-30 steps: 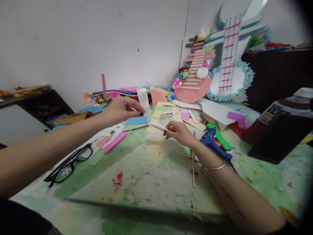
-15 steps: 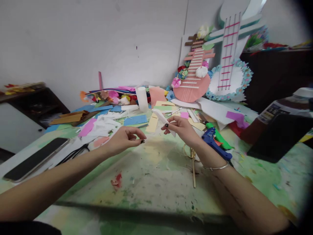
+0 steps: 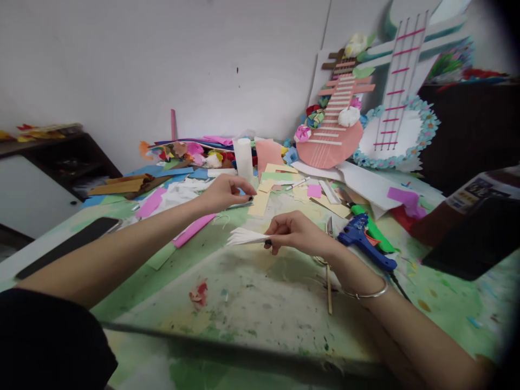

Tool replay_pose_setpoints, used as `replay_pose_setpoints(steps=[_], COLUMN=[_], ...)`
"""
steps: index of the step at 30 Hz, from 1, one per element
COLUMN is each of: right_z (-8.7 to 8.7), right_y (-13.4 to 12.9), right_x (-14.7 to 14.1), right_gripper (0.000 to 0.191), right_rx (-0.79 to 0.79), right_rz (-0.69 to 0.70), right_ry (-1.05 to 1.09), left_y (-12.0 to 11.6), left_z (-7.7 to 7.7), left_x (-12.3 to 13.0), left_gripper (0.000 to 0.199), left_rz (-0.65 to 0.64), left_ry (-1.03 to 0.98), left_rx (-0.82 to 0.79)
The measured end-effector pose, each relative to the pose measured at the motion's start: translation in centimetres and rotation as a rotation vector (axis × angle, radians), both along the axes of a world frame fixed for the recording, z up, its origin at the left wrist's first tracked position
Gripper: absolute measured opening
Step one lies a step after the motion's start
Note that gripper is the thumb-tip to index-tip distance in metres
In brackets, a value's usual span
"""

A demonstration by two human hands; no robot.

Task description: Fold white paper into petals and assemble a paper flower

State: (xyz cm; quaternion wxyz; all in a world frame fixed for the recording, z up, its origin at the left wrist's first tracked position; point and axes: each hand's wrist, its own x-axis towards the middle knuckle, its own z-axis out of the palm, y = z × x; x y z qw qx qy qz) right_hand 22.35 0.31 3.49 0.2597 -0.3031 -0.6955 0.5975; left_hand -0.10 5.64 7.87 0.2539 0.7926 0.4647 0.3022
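Observation:
My right hand pinches one end of a pleated white paper between thumb and fingers. Its folds spread slightly at the loose end, which points left. Farther back, my left hand hovers above a blue paper stack, mostly hidden beneath it. The left thumb and index finger curve towards each other, their tips slightly apart, with nothing visible between them. Below the left wrist lie a pink paper roll and a pale green sheet. A thin wooden stick lies under the right wrist.
A blue glue gun rests beside a green-handled tool on the right. A dark phone lies left, partly behind my left arm. Behind stand a white cylinder, paper flowers and a pink paper instrument. A dark tablet leans at right.
My left hand has moved up and away over the blue papers. The right hand has lowered and turned the white paper from upward to leftward, showing its folds. The view has shifted a little.

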Motion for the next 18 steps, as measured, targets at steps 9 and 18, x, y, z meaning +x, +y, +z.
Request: replay_pose_setpoints(steps=[9,18], right_z=[-1.2,-0.3], right_y=[0.8,0.6], right_x=[-0.2,-0.4], right_gripper=[0.025,0.021], right_rx=[0.195,0.113], right_rz=[-0.341,-0.407], right_ry=[-0.079,0.29], left_y=[-6.8,-6.9], left_z=[2.1,-3.9], left_x=[3.3,1.3], left_gripper=[0.012,0.01], left_rz=[-0.124,0.038], left_ry=[-0.044,-0.155], left_rx=[-0.007,-0.218])
